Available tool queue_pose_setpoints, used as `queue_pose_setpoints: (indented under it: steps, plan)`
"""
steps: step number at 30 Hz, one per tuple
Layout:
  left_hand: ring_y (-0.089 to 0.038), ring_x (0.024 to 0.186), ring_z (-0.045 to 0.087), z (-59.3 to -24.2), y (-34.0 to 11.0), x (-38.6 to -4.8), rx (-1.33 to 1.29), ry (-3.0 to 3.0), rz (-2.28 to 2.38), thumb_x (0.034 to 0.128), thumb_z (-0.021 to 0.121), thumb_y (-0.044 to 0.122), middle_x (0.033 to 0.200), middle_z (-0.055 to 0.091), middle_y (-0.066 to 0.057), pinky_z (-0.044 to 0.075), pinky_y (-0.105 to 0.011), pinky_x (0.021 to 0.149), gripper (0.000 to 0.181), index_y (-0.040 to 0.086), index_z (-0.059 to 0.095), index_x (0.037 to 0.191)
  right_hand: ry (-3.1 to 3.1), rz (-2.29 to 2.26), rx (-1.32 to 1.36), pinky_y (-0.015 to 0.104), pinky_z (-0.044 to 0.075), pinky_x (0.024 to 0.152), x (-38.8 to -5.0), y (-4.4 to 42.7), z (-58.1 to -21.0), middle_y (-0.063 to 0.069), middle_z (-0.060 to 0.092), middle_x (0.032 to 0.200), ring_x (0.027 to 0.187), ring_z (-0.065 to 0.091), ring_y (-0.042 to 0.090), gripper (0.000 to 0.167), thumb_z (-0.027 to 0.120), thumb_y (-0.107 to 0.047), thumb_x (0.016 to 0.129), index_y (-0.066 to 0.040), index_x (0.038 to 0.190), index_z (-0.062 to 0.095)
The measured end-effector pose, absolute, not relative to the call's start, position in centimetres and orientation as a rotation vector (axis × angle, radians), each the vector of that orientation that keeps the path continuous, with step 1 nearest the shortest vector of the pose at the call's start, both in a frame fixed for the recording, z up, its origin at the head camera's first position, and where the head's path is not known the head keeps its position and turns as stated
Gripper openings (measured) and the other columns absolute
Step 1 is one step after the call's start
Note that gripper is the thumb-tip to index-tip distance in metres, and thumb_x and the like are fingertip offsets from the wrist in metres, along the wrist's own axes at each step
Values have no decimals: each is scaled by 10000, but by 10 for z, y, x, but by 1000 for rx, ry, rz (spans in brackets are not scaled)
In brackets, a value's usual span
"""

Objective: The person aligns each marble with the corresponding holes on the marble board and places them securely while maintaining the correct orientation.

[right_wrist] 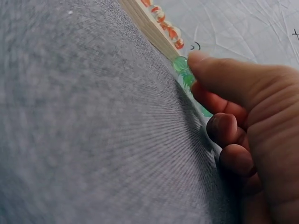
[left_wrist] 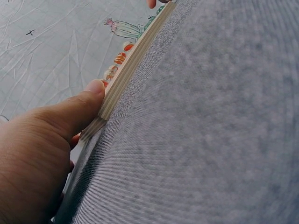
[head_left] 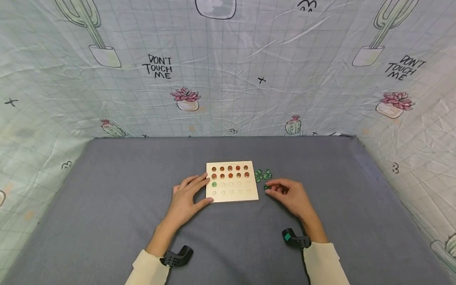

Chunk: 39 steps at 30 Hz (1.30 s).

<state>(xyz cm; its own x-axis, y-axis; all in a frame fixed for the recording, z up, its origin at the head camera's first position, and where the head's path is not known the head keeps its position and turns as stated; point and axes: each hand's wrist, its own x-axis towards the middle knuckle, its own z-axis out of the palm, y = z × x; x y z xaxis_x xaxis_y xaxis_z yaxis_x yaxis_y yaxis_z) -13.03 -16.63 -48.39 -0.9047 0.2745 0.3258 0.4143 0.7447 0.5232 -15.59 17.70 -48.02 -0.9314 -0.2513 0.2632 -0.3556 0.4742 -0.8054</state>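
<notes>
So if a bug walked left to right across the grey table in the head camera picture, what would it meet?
The left hand, the wooden board, the loose green marbles, the right hand.

**Hand (right_wrist: 261,112) at the green marbles (right_wrist: 188,78)**

The thumb tip overlaps them in view, fingers curled below. Beyond, orange-and-clear marbles (right_wrist: 174,33) line a wooden board (right_wrist: 152,29); grey cloth (right_wrist: 103,116) fills the left.

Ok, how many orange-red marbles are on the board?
10. The orange-red marbles sit on the wooden board: five along its farthest row, five along the next row nearer the person. None looks hidden in the head view.
</notes>
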Motion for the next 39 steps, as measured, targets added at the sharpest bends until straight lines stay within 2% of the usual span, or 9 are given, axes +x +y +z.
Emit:
queue_pose_setpoints:
  steps: [11, 24, 39]
  plan:
    - [-250, 1295, 390, -480, -166, -130, -548, -2714, -904, 802, 753, 404, 1441, 467, -3, 260, -485, 874, 643, 135, 568, 1356, -2648, 1341, 567, 240, 380, 503, -158, 174, -479, -102, 608, 731, 543, 461, 88, 167, 784, -141, 807, -161, 966, 740]
    - [-246, 1299, 387, -479, -167, -132, -550, -2718, -906, 805, 750, 409, 1444, 463, 2, 259, -487, 874, 640, 146, 567, 1359, -2658, 1325, 533, 231, 372, 501, -159, 173, -479, -89, 611, 730, 550, 465, 87, 182, 832, -165, 743, -150, 899, 740]
    - [-245, 1299, 387, -479, -168, -132, -545, -2726, -903, 806, 747, 413, 1440, 468, 3, 261, -482, 870, 638, 142, 569, 1356, -2667, 1306, 553, 240, 382, 503, -159, 173, -480, -97, 612, 746, 554, 469, 84, 179, 822, -145, 756, -170, 915, 741]
